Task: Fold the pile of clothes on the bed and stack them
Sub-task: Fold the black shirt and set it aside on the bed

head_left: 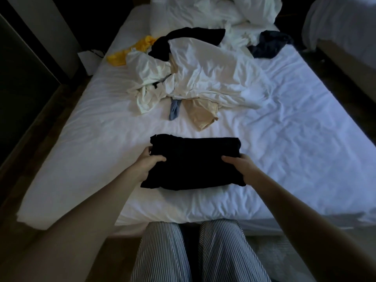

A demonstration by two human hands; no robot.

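Nearest us are our knees in blue-and-white striped trousers (183, 251), pressed against the foot of the white-sheeted bed (305, 139). Just beyond them a black cloth garment folded into a neat rectangle (195, 161) lies on the near edge of the mattress. It is the only folded piece we can see, so we judge the task barely begun. The loose pile of crumpled white and cream clothes (199, 78) sits untouched further up the bed, with a yellow garment (130, 51), a beige one (200, 112), a blue-grey scrap (175, 111) and a dark navy piece (268, 44) around it. Our left hand (149, 159) clasps the rectangle's left edge, thumb on top. Our right hand (240, 165) grasps the right edge likewise, its fingers hidden beneath the cloth.
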